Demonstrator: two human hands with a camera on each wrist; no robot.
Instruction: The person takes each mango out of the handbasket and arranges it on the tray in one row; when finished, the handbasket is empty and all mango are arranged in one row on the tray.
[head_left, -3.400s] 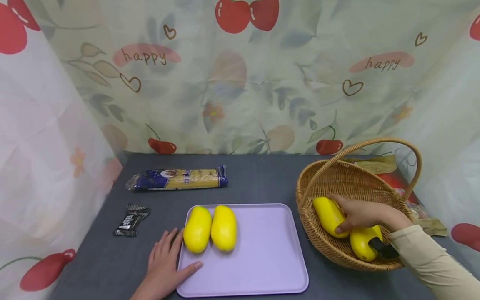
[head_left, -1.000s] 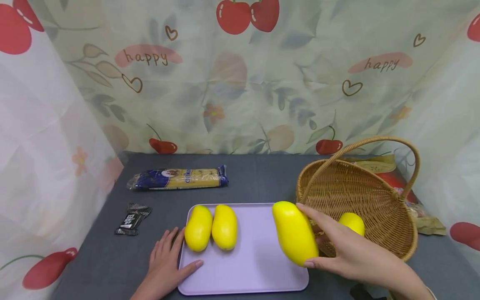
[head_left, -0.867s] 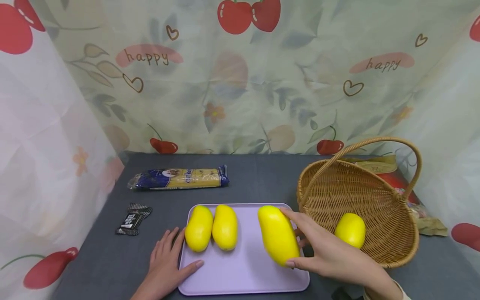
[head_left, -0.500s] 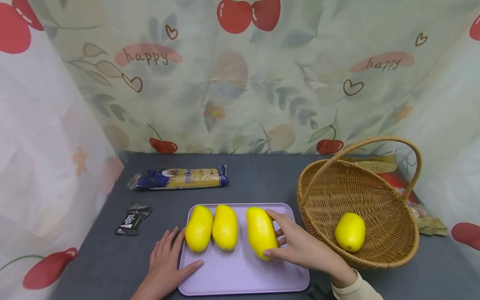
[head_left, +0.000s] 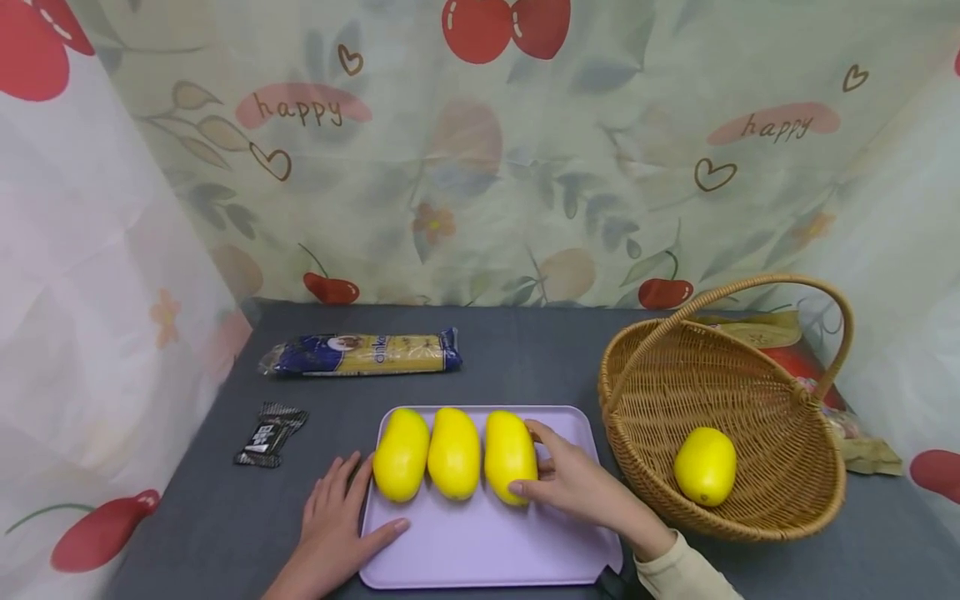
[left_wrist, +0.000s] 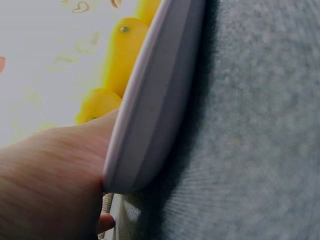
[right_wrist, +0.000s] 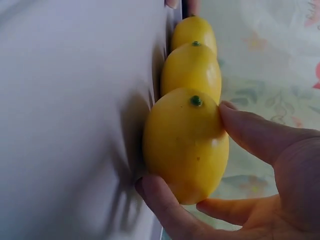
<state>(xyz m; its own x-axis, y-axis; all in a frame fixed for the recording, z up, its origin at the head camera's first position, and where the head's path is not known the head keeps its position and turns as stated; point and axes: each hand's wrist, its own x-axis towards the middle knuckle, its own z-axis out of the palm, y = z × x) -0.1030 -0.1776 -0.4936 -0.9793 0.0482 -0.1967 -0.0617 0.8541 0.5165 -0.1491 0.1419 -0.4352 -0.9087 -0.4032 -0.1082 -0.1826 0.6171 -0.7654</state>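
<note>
Three yellow mangoes stand side by side on the lilac tray: a left mango [head_left: 402,455], a middle mango [head_left: 454,454] and a right mango [head_left: 511,458]. My right hand [head_left: 573,483] holds the right mango between thumb and fingers; the right wrist view shows its green stem end, close over the tray's surface. At the tray [head_left: 487,550], my left hand [head_left: 341,521] rests along the left edge, fingers straight and thumb over the rim. Another mango [head_left: 705,467] lies in the wicker basket [head_left: 780,417] on the right.
A pack of spaghetti [head_left: 367,354] lies at the back left, with a small black wrapped packet [head_left: 270,435] nearer the front. Behind the basket lies a red and brown bag [head_left: 870,456], partly hidden. Patterned curtains [head_left: 510,183] close off the back and sides.
My right hand has taken a mango out of the basket, carried it left over the tray and brought it down beside the middle one. My left hand has stayed at the tray's edge.
</note>
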